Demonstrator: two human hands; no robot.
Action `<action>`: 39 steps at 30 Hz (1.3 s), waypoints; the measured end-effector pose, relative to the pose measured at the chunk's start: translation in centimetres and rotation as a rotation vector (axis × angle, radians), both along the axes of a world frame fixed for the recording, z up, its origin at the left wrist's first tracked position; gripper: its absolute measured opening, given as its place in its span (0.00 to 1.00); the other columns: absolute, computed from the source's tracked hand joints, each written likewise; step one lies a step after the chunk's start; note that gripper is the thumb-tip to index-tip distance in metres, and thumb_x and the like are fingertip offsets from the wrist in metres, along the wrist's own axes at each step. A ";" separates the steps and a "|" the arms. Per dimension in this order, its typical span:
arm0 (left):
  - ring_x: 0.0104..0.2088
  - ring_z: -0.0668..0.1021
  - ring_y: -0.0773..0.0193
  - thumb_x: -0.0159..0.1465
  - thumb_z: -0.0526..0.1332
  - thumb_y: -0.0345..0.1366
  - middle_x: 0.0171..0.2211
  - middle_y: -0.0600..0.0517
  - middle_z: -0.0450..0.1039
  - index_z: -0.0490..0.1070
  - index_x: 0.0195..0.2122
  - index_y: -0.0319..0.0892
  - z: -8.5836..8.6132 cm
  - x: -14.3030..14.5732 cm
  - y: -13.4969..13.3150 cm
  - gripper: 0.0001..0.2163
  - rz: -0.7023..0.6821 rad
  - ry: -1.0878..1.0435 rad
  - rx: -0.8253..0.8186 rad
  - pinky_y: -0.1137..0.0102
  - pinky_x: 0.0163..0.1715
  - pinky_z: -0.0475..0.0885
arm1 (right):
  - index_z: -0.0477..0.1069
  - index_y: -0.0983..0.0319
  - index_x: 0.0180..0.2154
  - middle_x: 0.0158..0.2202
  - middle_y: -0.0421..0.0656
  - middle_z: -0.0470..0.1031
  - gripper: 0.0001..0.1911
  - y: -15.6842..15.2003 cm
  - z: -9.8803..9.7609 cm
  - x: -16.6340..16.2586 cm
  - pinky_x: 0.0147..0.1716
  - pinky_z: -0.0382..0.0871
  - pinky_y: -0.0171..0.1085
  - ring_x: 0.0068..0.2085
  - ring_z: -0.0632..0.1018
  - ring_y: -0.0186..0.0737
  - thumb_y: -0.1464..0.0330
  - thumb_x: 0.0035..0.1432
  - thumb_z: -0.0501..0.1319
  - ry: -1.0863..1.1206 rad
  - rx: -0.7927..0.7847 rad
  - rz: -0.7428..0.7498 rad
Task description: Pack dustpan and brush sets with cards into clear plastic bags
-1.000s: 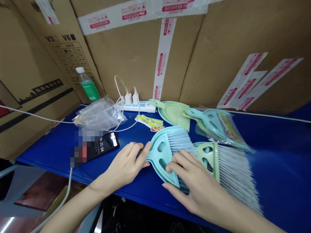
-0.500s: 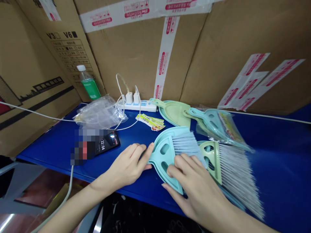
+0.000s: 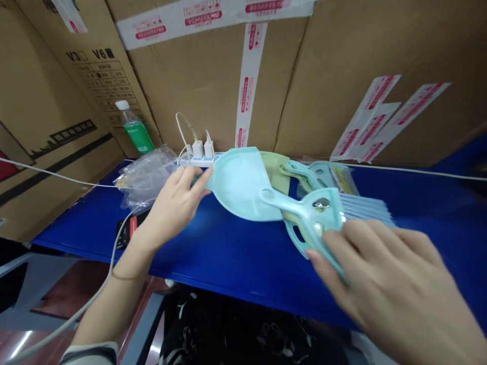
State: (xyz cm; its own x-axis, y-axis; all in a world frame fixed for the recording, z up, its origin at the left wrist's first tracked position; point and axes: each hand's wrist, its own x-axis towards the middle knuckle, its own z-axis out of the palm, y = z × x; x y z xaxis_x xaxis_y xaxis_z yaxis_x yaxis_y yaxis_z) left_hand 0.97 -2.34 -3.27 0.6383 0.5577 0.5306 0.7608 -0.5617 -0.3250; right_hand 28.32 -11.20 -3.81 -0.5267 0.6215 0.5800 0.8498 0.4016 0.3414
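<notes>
My left hand (image 3: 175, 205) is closed around the handle of a light-blue dustpan (image 3: 241, 187), lifted over the table with its hollow showing. In my right hand (image 3: 384, 279) is the head of a light-blue hand brush (image 3: 317, 210), its handle pointing left across the dustpan's right edge. Blue bristles (image 3: 367, 207) spread behind my right knuckles. Below the brush, part of other brush heads shows; my right hand covers most of them. Behind the dustpan lies a green dustpan (image 3: 280, 175), beside a bagged light-blue brush and dustpan set (image 3: 321, 173).
Crumpled clear plastic bags (image 3: 150, 175) lie at the left, near a green-labelled bottle (image 3: 135, 129). A power strip (image 3: 203, 161) with white plugs stands against the cardboard (image 3: 198, 96). A phone (image 3: 125, 230) and a white cable (image 3: 114, 248) are by my left forearm.
The brush has come off the dustpan and moved right in my right hand. My left hand has raised the dustpan up and back, hiding the yellow packets.
</notes>
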 end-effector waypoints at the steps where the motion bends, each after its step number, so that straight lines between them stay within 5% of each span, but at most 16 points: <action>1: 0.42 0.72 0.54 0.71 0.47 0.33 0.43 0.41 0.69 0.61 0.59 0.35 0.3 0.4 0.9 0.17 0.023 0.014 -0.016 0.60 0.43 0.72 | 0.68 0.60 0.25 0.24 0.45 0.64 0.24 -0.1 -0.1 0.9 0.29 0.52 0.42 0.29 0.66 0.46 0.68 0.70 0.42 -0.047 -0.015 -0.014; 13: 0.51 0.73 0.52 0.66 0.46 0.21 0.46 0.37 0.71 0.71 0.51 0.30 0.1 8.8 11.8 0.18 0.092 0.238 -0.229 0.56 0.55 0.63 | 0.71 0.64 0.27 0.28 0.50 0.67 0.25 1.4 -6.9 4.6 0.31 0.60 0.41 0.31 0.68 0.48 0.63 0.70 0.44 -0.059 -0.023 -0.157; 17: 0.53 0.73 0.54 0.65 0.47 0.21 0.48 0.39 0.72 0.71 0.52 0.33 0.0 9.8 13.0 0.19 0.072 0.256 -0.257 0.56 0.57 0.63 | 0.70 0.64 0.32 0.37 0.55 0.71 0.26 2.2 -7.5 5.4 0.35 0.66 0.43 0.38 0.72 0.51 0.59 0.71 0.41 0.057 -0.092 -0.081; 25: 0.51 0.76 0.57 0.63 0.50 0.19 0.48 0.42 0.74 0.75 0.49 0.39 -0.4 11.6 14.2 0.19 0.026 0.268 -0.345 0.59 0.57 0.63 | 0.66 0.62 0.38 0.36 0.49 0.73 0.22 2.2 -6.7 5.8 0.34 0.69 0.43 0.35 0.76 0.48 0.55 0.71 0.41 0.244 -0.284 -0.012; 33: 0.56 0.72 0.53 0.64 0.48 0.18 0.55 0.37 0.68 0.69 0.53 0.33 -1.6 12.6 11.1 0.19 0.065 0.146 -0.313 0.56 0.55 0.65 | 0.66 0.63 0.36 0.37 0.52 0.72 0.21 2.6 -6.2 5.4 0.36 0.69 0.45 0.39 0.75 0.51 0.59 0.71 0.41 0.106 -0.135 -0.009; 39: 0.47 0.75 0.53 0.67 0.48 0.23 0.43 0.39 0.72 0.72 0.45 0.33 -1.5 9.8 1.4 0.13 0.010 0.009 -0.360 0.61 0.46 0.72 | 0.68 0.64 0.41 0.44 0.56 0.73 0.16 1.8 -5.2 2.9 0.41 0.69 0.48 0.46 0.74 0.54 0.64 0.70 0.45 0.054 -0.086 0.057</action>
State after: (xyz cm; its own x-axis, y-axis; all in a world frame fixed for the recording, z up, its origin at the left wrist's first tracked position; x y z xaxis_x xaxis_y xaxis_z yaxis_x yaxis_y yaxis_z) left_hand 10.76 -0.93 -4.74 0.6356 0.7141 0.2935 0.7649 -0.6340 -0.1137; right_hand 31.26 -9.35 -9.03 -0.5322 0.6398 0.5545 0.8408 0.4760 0.2577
